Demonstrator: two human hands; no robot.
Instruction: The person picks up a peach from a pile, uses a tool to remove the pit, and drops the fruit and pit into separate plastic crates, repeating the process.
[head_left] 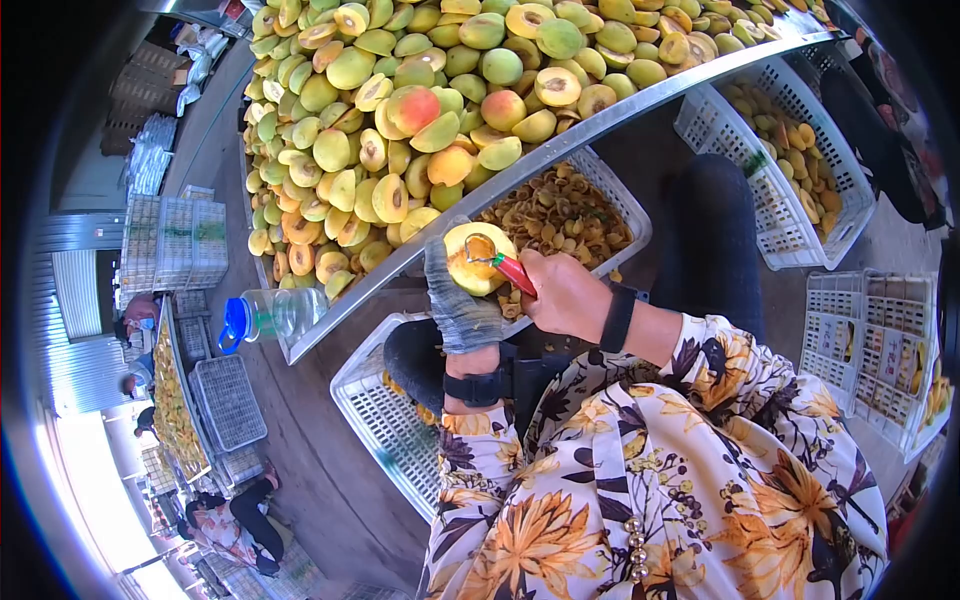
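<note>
My left hand (458,310), in a grey, wet-looking glove, is wrapped round a yellow peach half (460,272) with its cut face up. My right hand (570,292), bare, grips the red handle of a pitting knife (514,272). The knife's looped metal blade rests on the middle of the peach half, where the flesh is orange-brown. Both hands are just in front of the metal table edge (560,150). Beyond that edge lies a large heap of peach halves (390,130), green, yellow and some reddish, many showing brown centres.
Below the table, a white crate (640,222) holds brown pits and scraps. Another white crate (385,450) stands by my left leg, with yellow pieces inside. Crates of fruit (765,215) stand at right. A blue-capped plastic bottle (285,313) is at the table's left corner. People work far left.
</note>
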